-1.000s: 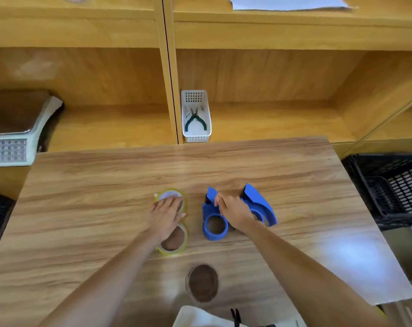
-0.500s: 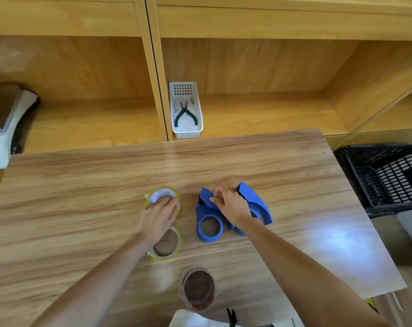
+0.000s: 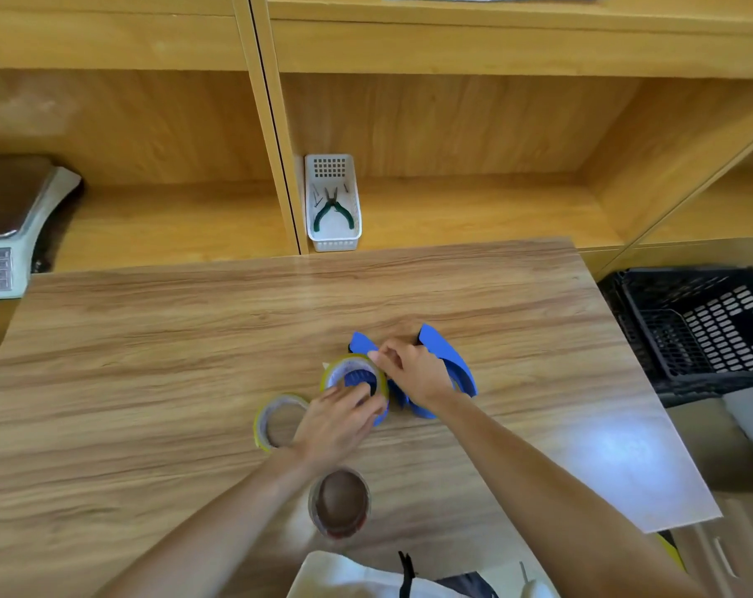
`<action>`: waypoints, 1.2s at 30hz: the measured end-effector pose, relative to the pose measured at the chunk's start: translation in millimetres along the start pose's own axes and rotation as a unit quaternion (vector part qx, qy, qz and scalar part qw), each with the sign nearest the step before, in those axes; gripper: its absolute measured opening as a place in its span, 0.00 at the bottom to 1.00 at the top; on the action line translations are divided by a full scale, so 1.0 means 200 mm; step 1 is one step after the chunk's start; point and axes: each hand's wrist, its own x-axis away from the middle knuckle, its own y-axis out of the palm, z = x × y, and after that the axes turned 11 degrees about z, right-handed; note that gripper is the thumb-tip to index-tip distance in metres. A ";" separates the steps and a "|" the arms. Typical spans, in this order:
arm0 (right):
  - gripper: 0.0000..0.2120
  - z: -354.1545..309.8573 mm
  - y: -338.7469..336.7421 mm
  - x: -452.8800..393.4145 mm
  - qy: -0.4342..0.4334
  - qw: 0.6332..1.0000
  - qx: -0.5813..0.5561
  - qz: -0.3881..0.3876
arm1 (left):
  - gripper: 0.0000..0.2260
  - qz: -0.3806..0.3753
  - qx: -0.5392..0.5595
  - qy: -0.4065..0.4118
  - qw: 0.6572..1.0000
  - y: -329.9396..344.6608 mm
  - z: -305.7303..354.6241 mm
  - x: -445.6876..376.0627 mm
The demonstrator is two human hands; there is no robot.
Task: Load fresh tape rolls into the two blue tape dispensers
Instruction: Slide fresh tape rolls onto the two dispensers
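Observation:
Two blue tape dispensers lie side by side in the middle of the wooden table (image 3: 150, 347). My left hand (image 3: 335, 420) holds a yellow-edged clear tape roll (image 3: 354, 368) over the hub of the left dispenser (image 3: 359, 344). My right hand (image 3: 413, 369) rests on both dispensers, its fingers pinching at the roll's upper right edge; the right dispenser (image 3: 452, 364) shows beyond the knuckles. A second yellow-edged tape roll (image 3: 275, 418) lies flat to the left of my left hand. A third roll (image 3: 340, 502) with a dark core stands nearer me.
A white basket (image 3: 332, 205) with green pliers sits on the shelf behind the table. A weighing scale (image 3: 7, 235) is on the far left shelf. A black crate (image 3: 702, 325) stands right of the table. White cloth (image 3: 357, 576) lies at the near edge.
My left hand has lifted the far tape roll from the table and carried it right onto the left dispenser. My right hand stayed on the dispensers.

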 end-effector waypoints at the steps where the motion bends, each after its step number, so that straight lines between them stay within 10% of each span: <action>1: 0.19 0.01 0.00 0.02 -0.014 1.000 0.016 -0.009 | 0.02 -0.007 -0.001 0.003 1.000 0.01 0.03 0.00; 16: 0.17 0.01 0.00 0.06 -0.113 0.966 0.231 -0.026 | 0.22 -0.180 0.000 -0.058 0.982 0.12 0.12 0.00; 36: 0.16 0.07 0.02 -0.01 -0.008 0.997 0.075 -0.029 | 0.30 -0.197 0.035 -0.064 0.978 0.19 0.08 -0.04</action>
